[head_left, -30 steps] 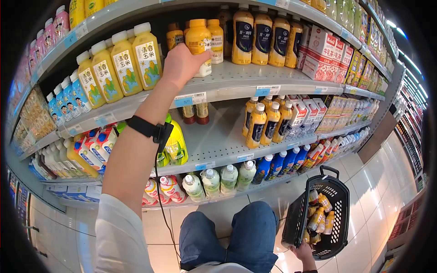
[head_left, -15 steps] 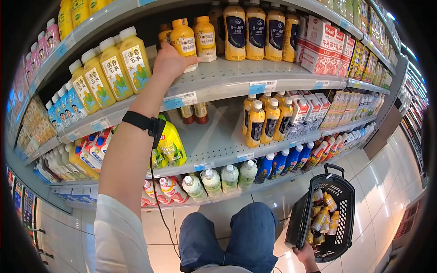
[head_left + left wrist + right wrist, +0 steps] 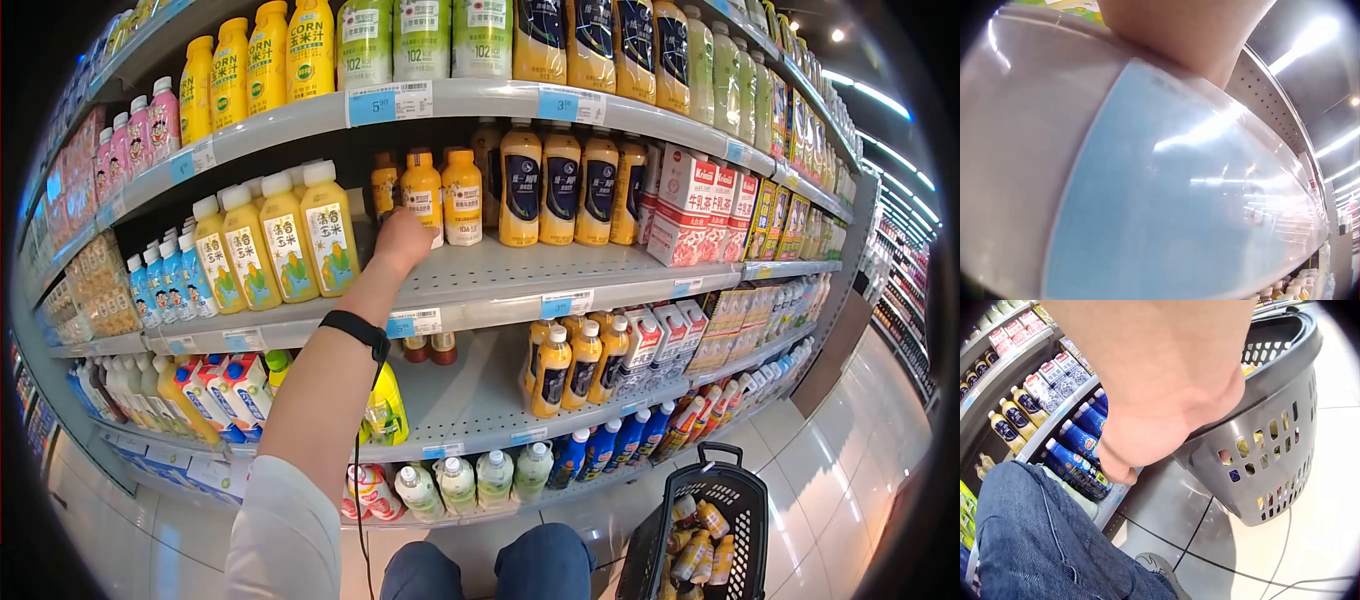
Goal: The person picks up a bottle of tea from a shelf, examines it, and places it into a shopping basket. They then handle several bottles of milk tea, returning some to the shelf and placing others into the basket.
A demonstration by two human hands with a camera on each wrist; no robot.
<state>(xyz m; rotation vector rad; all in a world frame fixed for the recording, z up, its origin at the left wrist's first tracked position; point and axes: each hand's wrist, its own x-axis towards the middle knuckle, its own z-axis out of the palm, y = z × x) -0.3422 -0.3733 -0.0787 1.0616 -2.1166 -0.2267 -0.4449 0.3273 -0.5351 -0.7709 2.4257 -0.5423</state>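
In the head view my left hand [image 3: 402,238] grips the lower part of a yellow juice bottle [image 3: 421,190] with an orange cap, on the middle shelf. A matching bottle [image 3: 462,205] stands just right of it, and another [image 3: 385,182] is set further back on the left. The left wrist view shows mostly the shelf's price strip [image 3: 1147,181]; the fingers are hidden there. Down at the right, my right hand [image 3: 1154,428] holds the rim of a dark shopping basket [image 3: 1254,425]. Several small yellow bottles [image 3: 692,553] lie inside the basket.
Corn juice bottles [image 3: 330,235] stand left of the left forearm, dark-labelled yellow bottles [image 3: 520,190] to the right, then milk tea cartons [image 3: 690,205]. The shelf edge [image 3: 480,318] runs under the forearm. A thin cable [image 3: 359,520] hangs from the left wrist.
The head view has tilted up, showing more upper shelf. The left hand has moved the yellow bottle left and back, into line with the matching bottle. The right hand has left the head view.
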